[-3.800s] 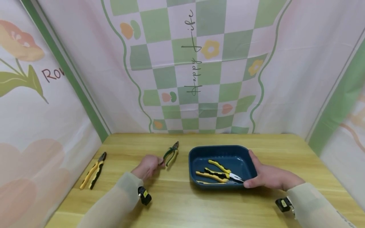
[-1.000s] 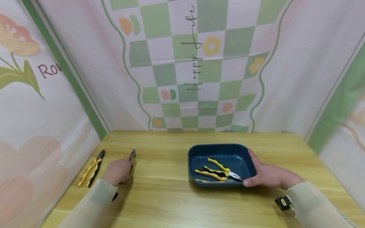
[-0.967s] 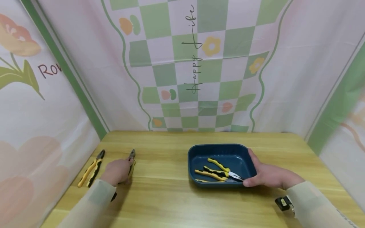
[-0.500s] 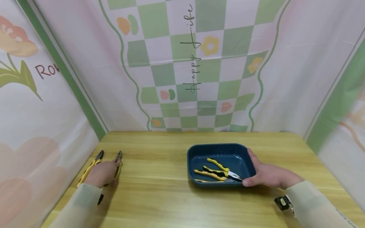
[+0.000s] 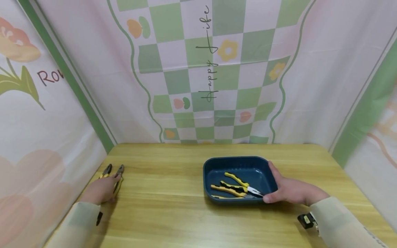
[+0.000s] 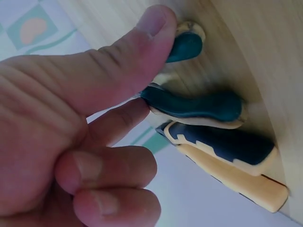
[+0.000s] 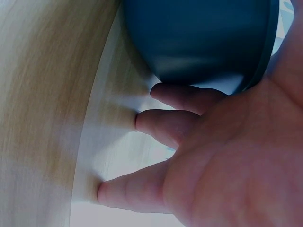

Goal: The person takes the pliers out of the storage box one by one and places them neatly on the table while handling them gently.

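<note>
My left hand (image 5: 100, 189) pinches a pair of pliers (image 5: 120, 169) between thumb and index finger at the table's left side. Its green handle (image 6: 199, 105) points away from the palm in the left wrist view. Close beside it lies a second pair of pliers (image 5: 107, 169), partly covered by the hand; its black and yellow-orange handles (image 6: 258, 187) show in the left wrist view. My right hand (image 5: 294, 191) rests against the right end of a dark blue box (image 5: 235, 202), thumb at the front corner. In the right wrist view, straight fingers (image 7: 135, 190) reach to the tabletop.
Inside the box lie long-nose pliers (image 5: 255, 191) with yellow and black handles, and further orange-yellow handles (image 5: 227, 190) near its front wall. The wooden table (image 5: 167, 206) ends at a patterned curtain (image 5: 201, 86) behind; another curtain (image 5: 31, 179) borders its left edge.
My left hand has carried the green-handled pliers leftward across the table, from near the middle to beside the other pliers. The right hand and box hold their place.
</note>
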`<state>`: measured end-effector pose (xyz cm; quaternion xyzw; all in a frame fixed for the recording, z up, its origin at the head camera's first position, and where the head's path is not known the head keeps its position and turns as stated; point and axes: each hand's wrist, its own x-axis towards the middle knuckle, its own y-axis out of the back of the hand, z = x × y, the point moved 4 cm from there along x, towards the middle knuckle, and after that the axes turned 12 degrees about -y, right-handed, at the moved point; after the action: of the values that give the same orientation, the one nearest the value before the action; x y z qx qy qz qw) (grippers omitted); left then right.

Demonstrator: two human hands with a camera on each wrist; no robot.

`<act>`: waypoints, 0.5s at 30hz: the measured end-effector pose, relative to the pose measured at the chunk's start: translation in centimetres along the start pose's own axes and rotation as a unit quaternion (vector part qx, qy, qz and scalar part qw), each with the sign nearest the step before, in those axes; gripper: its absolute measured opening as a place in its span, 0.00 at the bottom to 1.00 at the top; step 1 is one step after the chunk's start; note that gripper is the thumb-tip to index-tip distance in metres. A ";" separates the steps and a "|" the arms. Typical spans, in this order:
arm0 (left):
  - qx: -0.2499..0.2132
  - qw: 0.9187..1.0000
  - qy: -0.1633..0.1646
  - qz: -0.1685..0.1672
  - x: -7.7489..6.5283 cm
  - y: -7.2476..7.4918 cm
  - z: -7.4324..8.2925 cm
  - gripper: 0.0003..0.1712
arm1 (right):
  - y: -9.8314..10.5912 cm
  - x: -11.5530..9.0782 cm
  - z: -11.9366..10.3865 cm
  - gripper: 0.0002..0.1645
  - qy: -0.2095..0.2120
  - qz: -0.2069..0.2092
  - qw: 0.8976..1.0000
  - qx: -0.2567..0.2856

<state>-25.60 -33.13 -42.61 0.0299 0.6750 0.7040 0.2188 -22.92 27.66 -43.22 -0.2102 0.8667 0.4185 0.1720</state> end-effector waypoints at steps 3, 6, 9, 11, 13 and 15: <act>-0.006 1.000 0.006 -0.013 -0.2 0.0 -0.4 0.48 | 0.0 0.0 0.1 0.80 -0.008 -0.005 1.000 0.007; -0.023 0.999 0.018 -0.018 -0.3 -0.1 -0.8 0.48 | -0.1 0.1 0.2 0.80 -0.011 -0.007 1.000 0.009; -0.033 0.999 0.024 -0.020 -0.3 -0.1 -1.0 0.50 | -0.1 0.2 0.3 0.80 -0.013 -0.005 1.000 0.009; -0.037 0.999 0.026 -0.024 -0.3 -0.1 -1.1 0.50 | -0.1 0.1 0.3 0.80 -0.013 -0.005 1.000 0.008; -0.043 0.998 0.029 -0.027 -0.3 -0.2 -1.2 0.51 | -0.1 0.1 0.3 0.81 -0.013 -0.003 1.000 0.005; -0.045 0.998 0.030 -0.028 -0.3 -0.3 -1.3 0.50 | -0.1 0.0 0.2 0.80 -0.012 -0.003 1.000 0.004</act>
<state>-25.69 -34.43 -42.97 -0.0201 0.6493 0.7280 0.2192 -22.87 27.76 -43.38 -0.2066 0.8658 0.4167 0.1848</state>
